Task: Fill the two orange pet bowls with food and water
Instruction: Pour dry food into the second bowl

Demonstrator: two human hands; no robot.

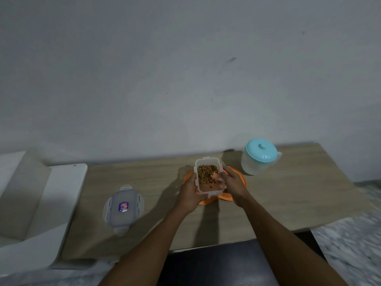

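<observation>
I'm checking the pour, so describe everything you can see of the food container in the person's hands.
The food container is a small rectangular tub of clear plastic with rounded corners and a raised rim. It is open, its lid lying apart on the table to the left. Brown kibble bunches at its far end. The left hand and right hand grip its side walls, holding it over the orange bowls.

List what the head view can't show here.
- Orange bowls: mostly hidden in the head view behind the food box, left hand and right hand; contents unknown.
- Jug: cloudy wall, lid on; water level unreadable.
- Label on the loose lid: too small to read.
- Floor, right edge: blurred.
</observation>
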